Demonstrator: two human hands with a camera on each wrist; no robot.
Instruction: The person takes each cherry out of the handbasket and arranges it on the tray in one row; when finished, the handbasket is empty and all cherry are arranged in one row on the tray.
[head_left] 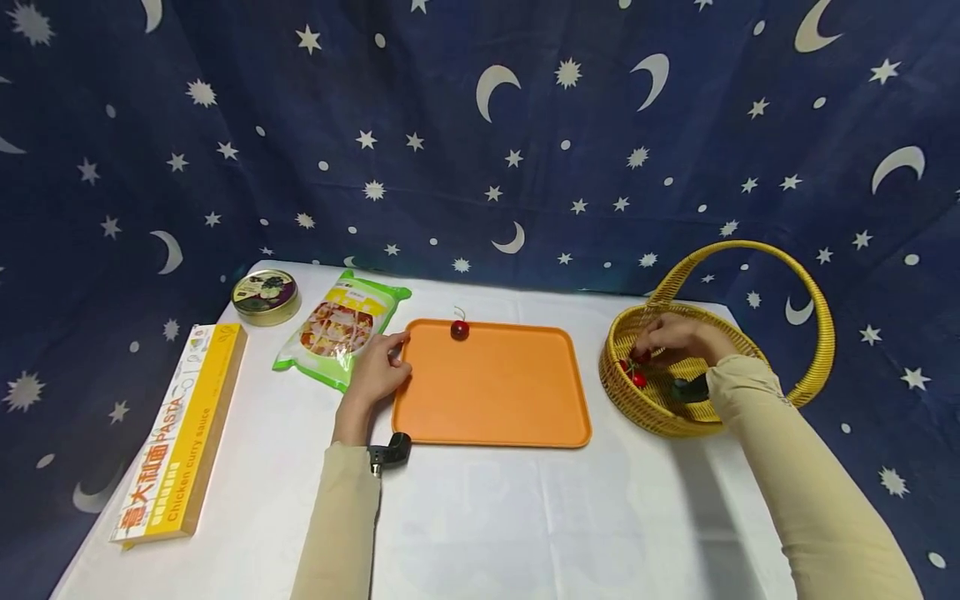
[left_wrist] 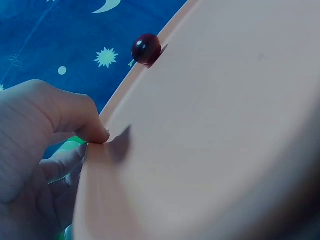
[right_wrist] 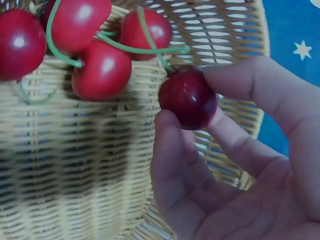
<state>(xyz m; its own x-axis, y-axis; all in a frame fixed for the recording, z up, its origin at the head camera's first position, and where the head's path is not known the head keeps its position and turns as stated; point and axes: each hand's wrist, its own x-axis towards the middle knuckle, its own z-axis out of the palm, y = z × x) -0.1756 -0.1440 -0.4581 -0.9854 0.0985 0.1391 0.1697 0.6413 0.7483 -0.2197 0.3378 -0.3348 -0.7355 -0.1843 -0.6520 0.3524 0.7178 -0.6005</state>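
Inside the yellow wicker basket (head_left: 660,427), my right hand (head_left: 688,337) pinches a dark red cherry (right_wrist: 188,98) between thumb and fingers. Several brighter red cherries (right_wrist: 102,71) with green stems lie beside it in the basket. My left hand (head_left: 375,372) is at the upper left corner of the orange tray (head_left: 491,387), its thumb and fingers gripping the rim. A single dark cherry (head_left: 460,331) sits at the tray's far edge, stem pointing up; the left wrist view shows it just beyond the gripping fingers.
Left of the tray lies a green-edged food bag (head_left: 337,329), close to my left hand. A round tin (head_left: 266,297) stands behind it, and a long pasta box (head_left: 180,433) lies at the table's left. The basket's tall handle (head_left: 823,333) arches beside my right forearm.
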